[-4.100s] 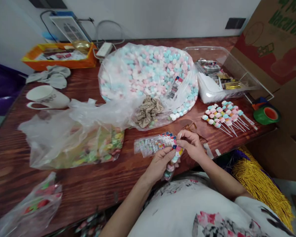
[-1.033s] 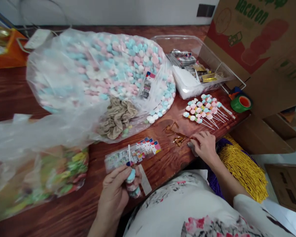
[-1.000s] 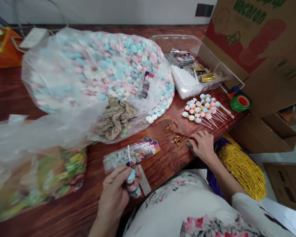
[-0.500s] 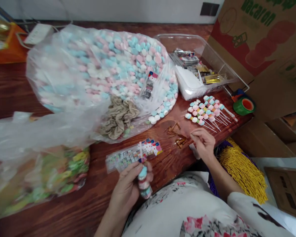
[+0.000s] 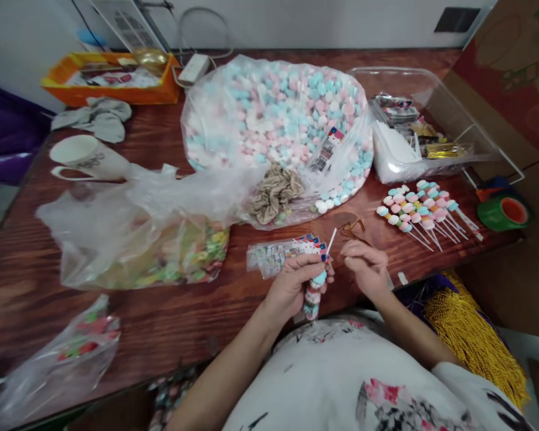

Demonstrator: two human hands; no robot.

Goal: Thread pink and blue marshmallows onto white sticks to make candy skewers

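My left hand (image 5: 291, 284) is closed around a marshmallow skewer (image 5: 313, 293) in a clear printed wrapper. Its white stick (image 5: 331, 242) points up, and my fingers pinch the gathered neck of the wrapper. Just to the right, my right hand (image 5: 367, 266) has its thumb and fingertips pressed together; whatever they hold is too small to make out. Beyond its fingers lie gold twist ties (image 5: 354, 229) on the table. Flat printed clear bags (image 5: 273, 254) are fanned out behind my left hand.
Finished marshmallow skewers (image 5: 420, 206) lie at the right, beside green tape (image 5: 503, 214). Behind stand a big bag of marshmallows (image 5: 273, 114) and a clear plastic tray (image 5: 395, 170). A bag of gummies (image 5: 161, 251), a mug (image 5: 87, 158) and an orange basket (image 5: 157, 93) are leftward.
My right hand has come away from the gold twist ties toward my left hand. The wrapped skewer's stick now tilts right. My view has turned left, bringing the mug and basket into sight.
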